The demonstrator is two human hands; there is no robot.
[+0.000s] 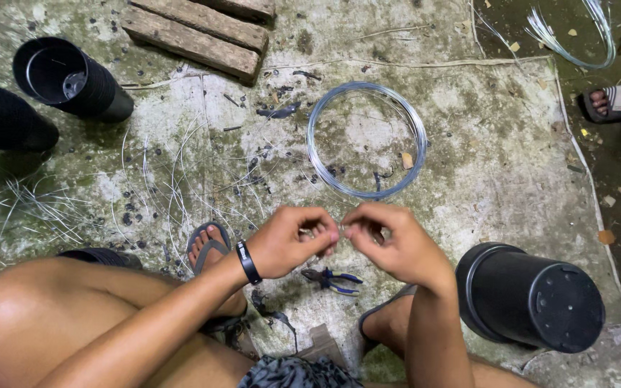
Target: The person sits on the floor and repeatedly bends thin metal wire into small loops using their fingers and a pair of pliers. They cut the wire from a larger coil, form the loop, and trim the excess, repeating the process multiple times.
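My left hand [290,243] and my right hand [389,243] meet fingertip to fingertip above the ground, both pinched on a short thin piece of wire [341,230] between them. A black band sits on my left wrist. Just below the hands, blue-handled pliers [332,279] lie on the concrete. A coil of silver wire [366,139] lies flat beyond the hands. My feet in sandals rest on the ground under my arms.
Cut wire pieces [174,187] are scattered at left. Stacked black plastic pots lie on their sides at upper left [73,79] and lower right [533,298]. Wooden planks [195,36] lie at the top. Another person's sandalled foot [609,102] shows at upper right, near more wire loops [569,36].
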